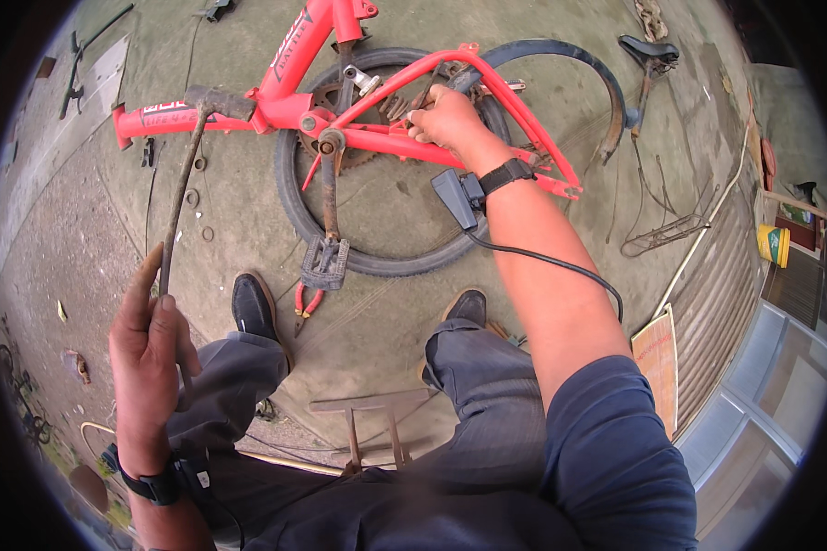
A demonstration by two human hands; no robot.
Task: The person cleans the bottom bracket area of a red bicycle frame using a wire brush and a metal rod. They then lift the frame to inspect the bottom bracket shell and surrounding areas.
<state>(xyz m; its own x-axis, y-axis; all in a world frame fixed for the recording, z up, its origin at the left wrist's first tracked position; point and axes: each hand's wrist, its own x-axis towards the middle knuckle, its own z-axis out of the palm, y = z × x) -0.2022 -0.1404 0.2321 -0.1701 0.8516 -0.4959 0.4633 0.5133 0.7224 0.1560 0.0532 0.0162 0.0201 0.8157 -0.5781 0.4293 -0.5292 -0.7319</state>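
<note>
My left hand [152,340] is closed round the thin metal handle of a hammer [220,103], held upright with its head over the frame's front tube. The red bicycle frame [289,106] lies on its side over a wheel [294,197]. My right hand [450,119] reaches in between the frame's rear tubes, fingers curled together beside rusty metal parts; what they pinch is mostly hidden. A crank [330,188] with a worn pedal [325,264] points toward me from the frame. Pliers with red handles [307,303] lie near my left shoe.
A black mudguard [574,55], a saddle on its post [648,53] and a wire rack [666,234] lie to the right. Several metal rings [191,197] are scattered at left. A small wooden stool [372,402] stands between my legs. A yellow bucket [774,246] is far right.
</note>
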